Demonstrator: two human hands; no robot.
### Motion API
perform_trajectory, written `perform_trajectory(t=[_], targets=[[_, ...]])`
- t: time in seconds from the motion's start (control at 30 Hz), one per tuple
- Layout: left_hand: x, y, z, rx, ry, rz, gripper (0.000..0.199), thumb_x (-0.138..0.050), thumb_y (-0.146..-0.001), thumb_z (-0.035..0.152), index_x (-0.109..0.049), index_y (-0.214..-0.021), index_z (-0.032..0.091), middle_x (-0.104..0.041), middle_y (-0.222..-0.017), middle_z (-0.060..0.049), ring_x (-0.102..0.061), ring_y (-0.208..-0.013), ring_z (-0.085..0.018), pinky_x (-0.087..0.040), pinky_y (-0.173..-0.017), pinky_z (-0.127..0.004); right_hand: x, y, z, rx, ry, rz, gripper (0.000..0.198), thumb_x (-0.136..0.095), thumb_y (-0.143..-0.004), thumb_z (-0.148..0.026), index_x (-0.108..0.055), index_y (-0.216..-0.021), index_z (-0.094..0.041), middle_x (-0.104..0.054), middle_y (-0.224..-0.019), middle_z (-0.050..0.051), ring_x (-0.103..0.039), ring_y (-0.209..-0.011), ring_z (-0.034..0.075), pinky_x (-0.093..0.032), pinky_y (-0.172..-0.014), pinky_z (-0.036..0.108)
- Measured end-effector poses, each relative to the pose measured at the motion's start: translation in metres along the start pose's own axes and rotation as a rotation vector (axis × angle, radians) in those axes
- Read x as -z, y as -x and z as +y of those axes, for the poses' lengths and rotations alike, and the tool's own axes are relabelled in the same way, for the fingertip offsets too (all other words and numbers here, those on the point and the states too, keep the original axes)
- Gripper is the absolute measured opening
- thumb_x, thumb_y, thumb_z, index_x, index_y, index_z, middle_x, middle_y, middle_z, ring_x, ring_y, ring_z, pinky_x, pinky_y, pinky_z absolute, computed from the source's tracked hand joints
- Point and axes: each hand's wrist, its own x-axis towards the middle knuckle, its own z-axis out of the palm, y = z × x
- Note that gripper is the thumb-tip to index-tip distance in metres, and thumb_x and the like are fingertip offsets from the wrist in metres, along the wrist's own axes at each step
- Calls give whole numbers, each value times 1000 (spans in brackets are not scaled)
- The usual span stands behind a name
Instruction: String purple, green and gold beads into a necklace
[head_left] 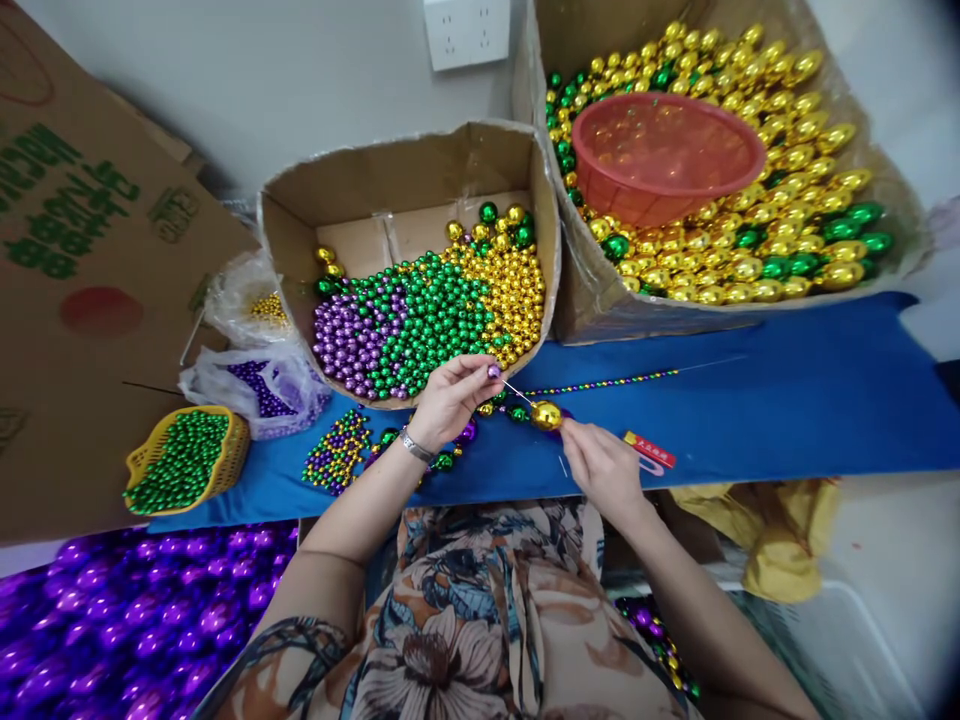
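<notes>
Mostly, the hard-to-read bit is just below the small carton (405, 170), behind the hands: a loose bead strand (442, 461) is partly covered by the L hand (454, 400) & wrist, so no. & order of beads can't be made out; R of the small carton, the big carton (637, 322) is cut off at top, its red basket (634, 200) hiding beads underneath; L of the small carton, plastic bag (292, 405) blurs its contents; lower L of it, big purple beads (150, 620) run off the frame edge; as for the grip, L thumb & fingers are clamped on a small purple bead (493, 371), at the small carton's near rim, bead right at the fingertips; a thin pale line (needle or thread, can't tell) runs thence to a gold ball (547, 415), below R of the small carton; R hand (604, 468) has thumb & fingers close together at the ball's edge; can't tell if they're clamped on ball or line.
</notes>
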Motion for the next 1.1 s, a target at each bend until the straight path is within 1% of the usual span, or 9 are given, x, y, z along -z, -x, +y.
perform_trajectory(t=[0.17, 0.27, 0.5, 0.6, 0.67, 0.77, 0.87, 0.93, 1.1], targets=[[-4, 1, -3, -113, -73, 15, 28, -84, -70, 27, -71, -93, 20, -72, -93, -1, -70, -85, -12, -59, -83, -28, 7, 0, 8, -51, -73, 17, 21, -46, -98, -20, -66, -101, -17, -72, -82, 5, -66, -72, 15, -49, -71, 26], [-13, 10, -22, -142, -237, -51, 28, -83, -71, 28, -70, -95, 20, -71, -90, -1, -67, -80, -11, -57, -77, -26, 21, -1, 18, -180, -127, 15, 23, -43, -100, -23, -65, -97, -18, -72, -86, 6, -67, -76, 14, -49, -72, 25], [-48, 49, -134, 123, -701, -642, 15, -70, -82, 27, -72, -93, 17, -72, -87, -4, -65, -74, -13, -52, -71, -26, 50, -1, 44, -397, -91, 7, 34, -36, -103, -35, -65, -99, -16, -67, -82, 3, -64, -77, 12, -47, -75, 24], [-68, 60, -179, 87, -807, -717, 13, -65, -83, 23, -73, -93, 18, -73, -92, -7, -68, -80, -17, -55, -77, -32, 54, 1, 44, -411, -92, -6, 36, -35, -103, -36, -65, -101, -16, -67, -81, 3, -64, -76, 12, -48, -74, 24], [-77, 64, -190, 16, -813, -715, 20, -65, -84, 23, -73, -101, 20, -71, -109, -10, -69, -95, -20, -56, -86, -36, 56, 3, 39, -391, -109, -14, 34, -37, -103, -34, -66, -101, -16, -68, -79, 3, -64, -74, 12, -48, -72, 23], [-79, 65, -172, -91, -779, -844, 30, -68, -81, 24, -71, -111, 23, -64, -131, -11, -60, -124, -24, -49, -104, -39, 54, 10, 34, -344, -95, -15, 27, -42, -101, -30, -66, -100, -17, -71, -81, 5, -66, -73, 13, -48, -71, 22], [-62, 61, -121, -212, -817, -848, 26, -63, -88, 27, -70, -113, 24, -67, -127, -11, -65, -115, -20, -52, -99, -33, 45, 15, 38, -286, -75, 5, 21, -48, -98, -29, -66, -99, -18, -72, -80, 5, -67, -70, 14, -48, -68, 23], [-39, 53, -75, -367, -887, -641, 24, -56, -93, 27, -69, -112, 23, -71, -115, -10, -67, -107, -18, -53, -95, -34, 36, 16, 40, -245, -76, 0, 19, -50, -97, -28, -66, -98, -19, -72, -80, 4, -68, -69, 15, -49, -68, 23], [55, 3, 36, -634, -1311, 175, 21, -53, -93, 24, -68, -105, 20, -70, -104, -11, -63, -100, -23, -49, -93, -41, 20, 13, 29, -136, -125, 3, 15, -52, -96, -25, -65, -100, -19, -74, -87, 5, -70, -71, 16, -52, -70, 25]])
